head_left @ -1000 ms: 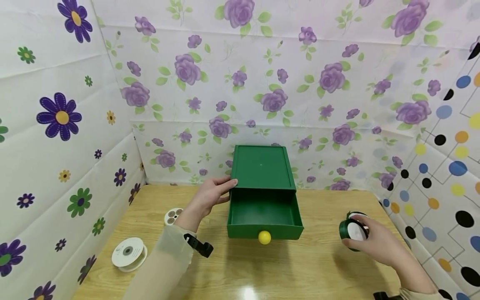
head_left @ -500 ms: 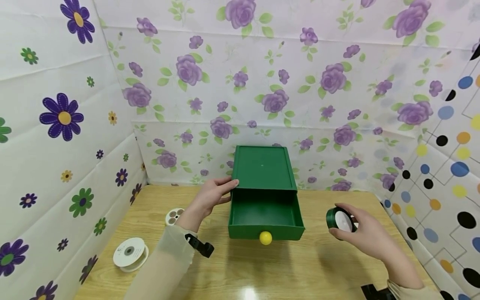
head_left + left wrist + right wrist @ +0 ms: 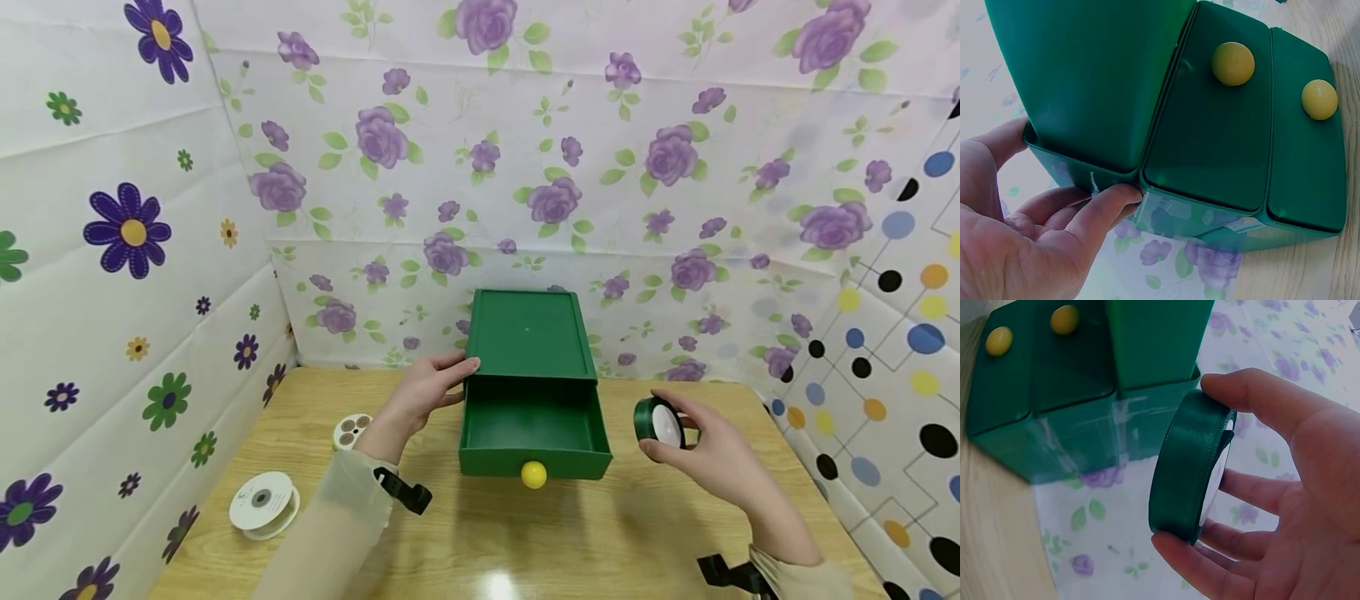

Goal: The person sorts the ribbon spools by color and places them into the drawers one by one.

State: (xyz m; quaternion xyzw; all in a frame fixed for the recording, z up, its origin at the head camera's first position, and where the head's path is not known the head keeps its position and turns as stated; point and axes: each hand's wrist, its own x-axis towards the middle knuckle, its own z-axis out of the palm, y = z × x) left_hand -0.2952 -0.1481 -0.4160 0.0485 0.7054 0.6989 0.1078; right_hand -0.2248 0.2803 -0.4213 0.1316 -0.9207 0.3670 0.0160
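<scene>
The top drawer (image 3: 483, 463) of the green cabinet (image 3: 531, 333) is already pulled out, and the left hand (image 3: 422, 395) grips the cabinet's edge. The right hand (image 3: 708, 442) pinches the ribbon roll (image 3: 666, 424), lifted over the table (image 3: 600, 542), outside the drawer and not yet set down.

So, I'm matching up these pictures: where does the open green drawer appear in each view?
Head: the drawer is just right of centre, in the lower half.
Left wrist: the drawer fills the upper left, cut by the top edge.
Right wrist: the drawer is at top middle, also cut off.
Shared landmark: the green cabinet holding it.
</scene>
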